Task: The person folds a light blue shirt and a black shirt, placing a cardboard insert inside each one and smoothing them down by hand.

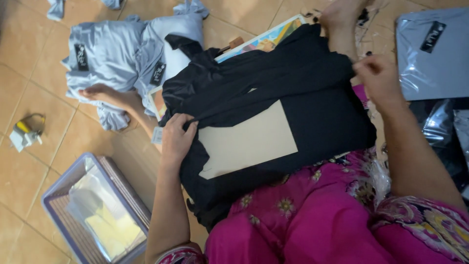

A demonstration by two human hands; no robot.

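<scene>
A: What do the hands have?

B: My left hand (177,138) pinches a fold of the black garment (293,83) at its left edge, fingers closed on the cloth. My right hand (380,78) grips the same garment's right edge, fingers curled shut on it. I can't see the fingertips clearly on that side.

A: Where does the garment lie?

B: Across my lap, stretched between both hands, over one beige cardboard sheet (249,142). The sheet lies just right of the left hand, partly tucked under the black cloth.

A: Counts?

B: One black garment, one cardboard sheet. Two black labels show on the pale blue folded garments (117,51) on the floor at upper left; how many garments are in that heap I can't tell. Two bare feet, one (105,94) against the blue heap, one (339,14) at the top edge. One lilac basket (58,195) with clear bags lower left, cut off by the frame. One grey bagged garment (430,58) upper right, also cut off.

A: Anything unclear?

B: A colourful board (266,39) is mostly hidden under the black cloth. A small yellow-and-white object (24,132) at far left is too small to identify.
</scene>
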